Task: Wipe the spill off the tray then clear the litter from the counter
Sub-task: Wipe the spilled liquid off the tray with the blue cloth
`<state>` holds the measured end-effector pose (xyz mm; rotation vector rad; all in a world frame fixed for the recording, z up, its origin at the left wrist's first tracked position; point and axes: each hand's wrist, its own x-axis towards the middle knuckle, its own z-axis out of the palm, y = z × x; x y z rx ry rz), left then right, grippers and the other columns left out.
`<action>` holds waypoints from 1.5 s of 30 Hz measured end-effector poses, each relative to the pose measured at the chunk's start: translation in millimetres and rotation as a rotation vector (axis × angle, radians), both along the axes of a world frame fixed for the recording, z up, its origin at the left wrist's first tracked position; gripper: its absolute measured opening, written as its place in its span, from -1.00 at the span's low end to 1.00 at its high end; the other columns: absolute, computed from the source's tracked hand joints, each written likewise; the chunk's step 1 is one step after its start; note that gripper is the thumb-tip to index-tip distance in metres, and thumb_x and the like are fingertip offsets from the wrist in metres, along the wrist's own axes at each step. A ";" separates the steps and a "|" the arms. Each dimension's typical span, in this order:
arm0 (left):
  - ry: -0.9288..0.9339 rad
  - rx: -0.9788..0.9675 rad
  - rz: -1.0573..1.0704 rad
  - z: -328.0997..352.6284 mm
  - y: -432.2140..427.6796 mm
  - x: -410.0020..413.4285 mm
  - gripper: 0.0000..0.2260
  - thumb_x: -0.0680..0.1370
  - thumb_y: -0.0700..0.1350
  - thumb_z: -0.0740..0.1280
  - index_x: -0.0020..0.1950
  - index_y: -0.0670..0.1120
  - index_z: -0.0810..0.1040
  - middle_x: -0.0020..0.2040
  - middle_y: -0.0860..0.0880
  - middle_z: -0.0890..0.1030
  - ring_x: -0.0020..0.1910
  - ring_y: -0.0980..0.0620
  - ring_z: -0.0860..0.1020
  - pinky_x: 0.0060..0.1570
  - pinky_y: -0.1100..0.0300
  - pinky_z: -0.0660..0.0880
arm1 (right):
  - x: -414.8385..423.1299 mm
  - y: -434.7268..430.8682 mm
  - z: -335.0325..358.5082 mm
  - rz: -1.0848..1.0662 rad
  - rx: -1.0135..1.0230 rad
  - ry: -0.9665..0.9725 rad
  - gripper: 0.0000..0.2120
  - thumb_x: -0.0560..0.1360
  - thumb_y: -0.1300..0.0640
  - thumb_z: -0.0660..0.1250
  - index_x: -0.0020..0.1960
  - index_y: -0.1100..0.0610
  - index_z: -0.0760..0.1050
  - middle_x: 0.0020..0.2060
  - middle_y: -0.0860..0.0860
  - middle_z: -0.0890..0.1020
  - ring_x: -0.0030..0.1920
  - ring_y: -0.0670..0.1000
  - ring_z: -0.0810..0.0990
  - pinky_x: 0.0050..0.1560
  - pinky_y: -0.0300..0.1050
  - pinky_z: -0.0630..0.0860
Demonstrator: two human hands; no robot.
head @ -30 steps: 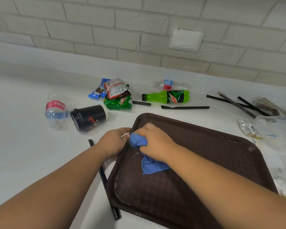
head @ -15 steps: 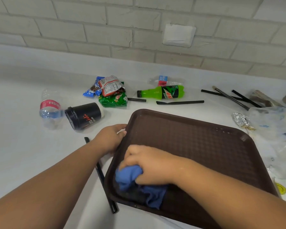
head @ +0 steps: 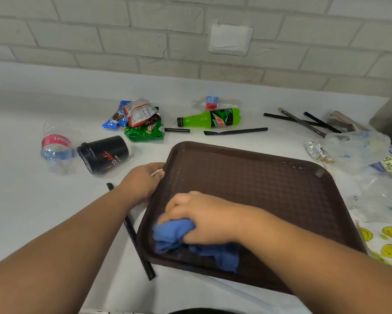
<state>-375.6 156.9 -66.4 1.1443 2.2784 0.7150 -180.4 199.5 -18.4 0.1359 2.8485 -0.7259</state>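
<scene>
On the white counter [head: 20, 200]: a brown tray [head: 269, 184] is lying flat near the front edge, with litter lying beyond it and to both sides.
Right hand [head: 204, 219]: is clamping a bunched blue cloth [head: 174, 234], fingers curled round it, and is pressing it down in the tray's near-left corner.
Cloth: is sitting inside the tray, with one loose end trailing toward the near rim below the wrist.
Left hand [head: 143, 181]: is gripping the tray's left rim, with the thumb lying over the edge; a small white scrap is showing by the thumb, too small to identify.
Long black straw [head: 131, 232]: is lying on the counter just beside the tray's left edge and passing under the left forearm.
Black cup [head: 104, 154]: is lying on its side left of the tray, touching a clear water bottle [head: 55, 148].
Snack wrappers [head: 140, 120]: are lying crumpled in a heap beyond the cup.
Green bottle [head: 209, 118]: is lying on its side beyond the tray's far edge, with a black straw piece [head: 235, 131] lying between the two.
Foil wad [head: 316, 150]: is lying near the tray's far-right corner, beside crumpled plastic bags [head: 358, 146].
</scene>
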 end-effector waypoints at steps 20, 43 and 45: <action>0.045 -0.065 -0.014 3.4 -3.2 6.2 -0.60 0.56 0.14 0.23 0.41 0.25 0.33 -0.19 0.10 0.59 -0.16 0.08 0.58 0.03 0.13 0.48 | 142.3 171.4 14.0 -1.320 0.198 -0.096 -0.80 0.47 0.23 0.27 0.08 0.14 0.54 -0.02 0.15 0.61 -0.11 0.13 0.53 -0.18 -0.13 0.42; 0.162 -0.068 0.019 -1.7 -2.0 10.5 -0.59 0.60 0.10 0.15 0.46 0.24 0.26 0.07 -0.01 0.64 0.06 -0.02 0.57 -0.04 0.14 0.45 | 117.7 158.9 -21.6 -1.350 0.417 -0.293 -0.40 0.51 -0.20 0.23 0.42 0.13 0.27 0.34 0.17 0.34 0.34 0.19 0.34 0.27 0.01 0.32; 0.178 -0.062 0.005 -1.8 -2.4 10.8 -0.59 0.61 0.09 0.14 0.46 0.24 0.24 0.04 0.00 0.65 0.02 -0.01 0.57 -0.10 0.16 0.45 | 107.6 156.2 -26.0 -1.380 0.373 -0.259 -0.35 0.51 -0.17 0.27 0.45 0.17 0.23 0.33 0.20 0.31 0.31 0.21 0.37 0.28 0.00 0.32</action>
